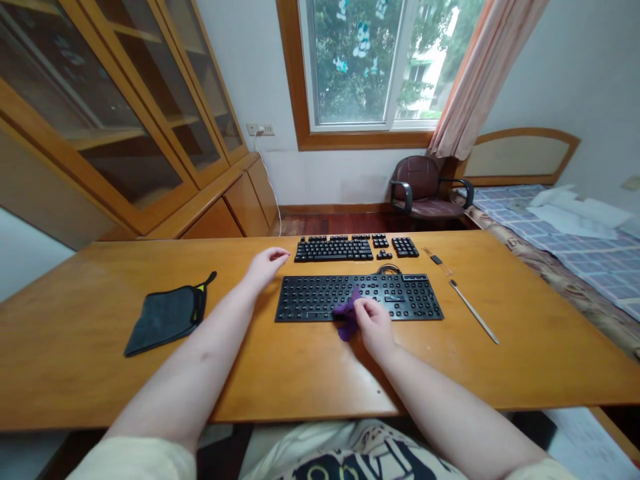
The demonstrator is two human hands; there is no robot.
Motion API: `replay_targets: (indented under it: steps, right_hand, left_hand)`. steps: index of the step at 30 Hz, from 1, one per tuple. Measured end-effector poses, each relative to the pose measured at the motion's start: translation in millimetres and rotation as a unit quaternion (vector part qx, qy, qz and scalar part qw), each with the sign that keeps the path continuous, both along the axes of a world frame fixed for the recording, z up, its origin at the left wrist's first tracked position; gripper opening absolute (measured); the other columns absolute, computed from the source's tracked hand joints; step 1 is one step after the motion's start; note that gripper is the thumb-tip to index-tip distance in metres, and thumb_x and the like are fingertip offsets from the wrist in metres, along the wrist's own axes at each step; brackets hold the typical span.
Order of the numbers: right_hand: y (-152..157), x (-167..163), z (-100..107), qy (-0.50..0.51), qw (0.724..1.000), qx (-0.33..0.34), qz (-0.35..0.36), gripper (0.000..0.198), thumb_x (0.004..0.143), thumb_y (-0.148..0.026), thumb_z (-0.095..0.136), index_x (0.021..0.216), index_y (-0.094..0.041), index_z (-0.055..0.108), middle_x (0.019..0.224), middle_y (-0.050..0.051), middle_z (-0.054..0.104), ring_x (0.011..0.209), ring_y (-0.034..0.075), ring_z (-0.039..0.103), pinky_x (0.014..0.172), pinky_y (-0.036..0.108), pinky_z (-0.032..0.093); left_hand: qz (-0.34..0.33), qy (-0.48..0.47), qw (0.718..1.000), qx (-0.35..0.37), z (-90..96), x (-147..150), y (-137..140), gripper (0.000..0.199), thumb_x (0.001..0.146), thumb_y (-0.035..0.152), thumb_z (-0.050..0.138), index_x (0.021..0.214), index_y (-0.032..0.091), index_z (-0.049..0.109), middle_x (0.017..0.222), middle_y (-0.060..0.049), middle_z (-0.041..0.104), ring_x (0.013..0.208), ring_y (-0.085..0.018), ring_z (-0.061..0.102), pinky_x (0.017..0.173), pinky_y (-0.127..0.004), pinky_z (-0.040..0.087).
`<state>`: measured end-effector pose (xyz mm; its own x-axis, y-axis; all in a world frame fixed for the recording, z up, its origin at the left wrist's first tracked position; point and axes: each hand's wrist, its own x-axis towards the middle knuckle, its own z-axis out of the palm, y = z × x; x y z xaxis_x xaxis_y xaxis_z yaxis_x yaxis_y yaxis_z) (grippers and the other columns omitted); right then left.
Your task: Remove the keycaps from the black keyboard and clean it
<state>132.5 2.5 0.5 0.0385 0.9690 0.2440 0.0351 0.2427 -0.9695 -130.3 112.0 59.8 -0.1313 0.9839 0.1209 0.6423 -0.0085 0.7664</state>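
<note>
A black keyboard base [300, 299] with its keycaps off lies flat on the desk, rows of switches showing. Over its lower middle, my right hand [374, 325] pinches a crumpled purple cloth [349, 328], which touches the switches and hangs past the front edge. My left hand [266, 268] is held left of the base's upper corner, thumb and fingertips drawn together. Anything between those fingertips is too small to make out. Behind the base, the removed black keycaps [335, 251] are laid out in keyboard order, with the number-pad keycaps [405, 247] at the right.
A dark zip pouch [163, 319] lies left of my left forearm. To the right are a slim brush [474, 311] and a small wire keycap puller [437, 260]. The keyboard's coiled cable [389, 269] sits behind the base. Beyond the wooden desk [280, 380] stands an armchair [417, 180].
</note>
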Motion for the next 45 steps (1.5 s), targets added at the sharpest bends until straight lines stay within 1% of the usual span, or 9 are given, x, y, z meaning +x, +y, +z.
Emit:
replay_targets:
  steps: [5, 9, 16, 20, 24, 32, 37, 41, 45]
  right_hand:
    - [-9, -1, 1, -0.172, 0.977, 0.120, 0.027, 0.020, 0.085, -0.025, 0.049, 0.072, -0.018, 0.063, 0.068, 0.004, 0.065, 0.064, 0.015, 0.059, 0.061, 0.025, 0.044]
    - [-13, -6, 2, -0.205, 0.959, 0.175, 0.085, 0.018, 0.084, -0.019, 0.048, 0.073, -0.019, 0.062, 0.065, 0.003, 0.065, 0.061, 0.014, 0.058, 0.059, 0.024, 0.043]
    - [-16, -8, 4, -0.193, 0.971, 0.123, 0.075, 0.017, 0.083, -0.019, 0.050, 0.071, -0.020, 0.062, 0.062, 0.003, 0.063, 0.059, 0.015, 0.058, 0.057, 0.025, 0.043]
    - [-17, -7, 5, -0.171, 0.978, 0.100, 0.068, 0.018, 0.083, -0.019, 0.050, 0.070, -0.021, 0.062, 0.062, 0.003, 0.063, 0.058, 0.015, 0.057, 0.056, 0.025, 0.042]
    - [-17, -6, 6, -0.161, 0.982, 0.081, 0.064, 0.018, 0.084, -0.021, 0.049, 0.070, -0.020, 0.062, 0.062, 0.003, 0.062, 0.059, 0.015, 0.057, 0.057, 0.025, 0.042]
    - [-15, -6, 6, -0.152, 0.984, 0.078, 0.058, 0.021, 0.085, -0.024, 0.049, 0.070, -0.019, 0.063, 0.062, 0.004, 0.062, 0.059, 0.016, 0.057, 0.058, 0.026, 0.042]
    - [-13, -8, 4, -0.142, 0.986, 0.075, 0.051, 0.021, 0.085, -0.025, 0.049, 0.071, -0.020, 0.063, 0.063, 0.003, 0.063, 0.061, 0.016, 0.057, 0.059, 0.027, 0.043]
    - [-12, -9, 7, -0.122, 0.989, 0.083, 0.031, 0.022, 0.084, -0.027, 0.051, 0.070, -0.020, 0.065, 0.068, 0.004, 0.059, 0.067, 0.016, 0.056, 0.063, 0.028, 0.043]
    - [-7, -3, 13, -0.079, 0.994, 0.078, -0.016, 0.022, 0.083, -0.030, 0.053, 0.069, -0.021, 0.067, 0.086, 0.007, 0.057, 0.085, 0.019, 0.054, 0.077, 0.032, 0.044]
  left_hand:
    - [0.056, 0.007, 0.996, -0.070, -21.3, -8, 87, 0.022, 0.075, 0.031, 0.060, 0.087, 0.014, 0.066, 0.079, -0.007, 0.068, 0.074, -0.019, 0.063, 0.064, -0.028, 0.049]
    - [0.052, 0.035, 0.990, -0.124, -35.5, -8, 127, 0.028, 0.085, 0.032, 0.055, 0.106, 0.015, 0.059, 0.104, -0.008, 0.062, 0.089, -0.020, 0.061, 0.075, -0.035, 0.051]
    - [-0.016, 0.116, 0.980, -0.163, -46.6, -1, 170, 0.032, 0.088, 0.033, 0.052, 0.116, 0.016, 0.052, 0.117, -0.008, 0.055, 0.098, -0.021, 0.057, 0.081, -0.041, 0.050]
    - [-0.040, 0.147, 0.977, -0.146, -52.2, 2, 180, 0.024, 0.081, 0.031, 0.061, 0.099, 0.015, 0.064, 0.103, -0.008, 0.064, 0.092, -0.020, 0.060, 0.082, -0.035, 0.048]
    - [-0.041, 0.169, 0.977, -0.120, -53.5, 3, 184, 0.015, 0.066, 0.029, 0.072, 0.076, 0.017, 0.071, 0.081, -0.007, 0.071, 0.082, -0.022, 0.064, 0.076, -0.029, 0.046]
    - [-0.032, 0.180, 0.978, -0.100, -48.7, 9, 181, 0.013, 0.056, 0.021, 0.075, 0.065, 0.017, 0.067, 0.075, -0.006, 0.070, 0.075, -0.020, 0.063, 0.072, -0.027, 0.047]
    - [0.007, 0.145, 0.988, -0.060, -29.3, 13, 172, 0.010, 0.060, 0.017, 0.071, 0.069, 0.016, 0.066, 0.077, -0.007, 0.070, 0.081, -0.023, 0.063, 0.077, -0.031, 0.047]
    - [0.033, 0.087, 0.996, -0.001, -5.3, 19, 143, 0.016, 0.070, 0.024, 0.064, 0.082, 0.014, 0.067, 0.088, -0.010, 0.070, 0.088, -0.023, 0.063, 0.084, -0.033, 0.046]
    - [0.016, 0.010, 0.999, 0.043, 0.7, 41, 73, 0.025, 0.078, 0.030, 0.057, 0.097, 0.015, 0.064, 0.095, -0.006, 0.069, 0.087, -0.018, 0.064, 0.083, -0.028, 0.049]
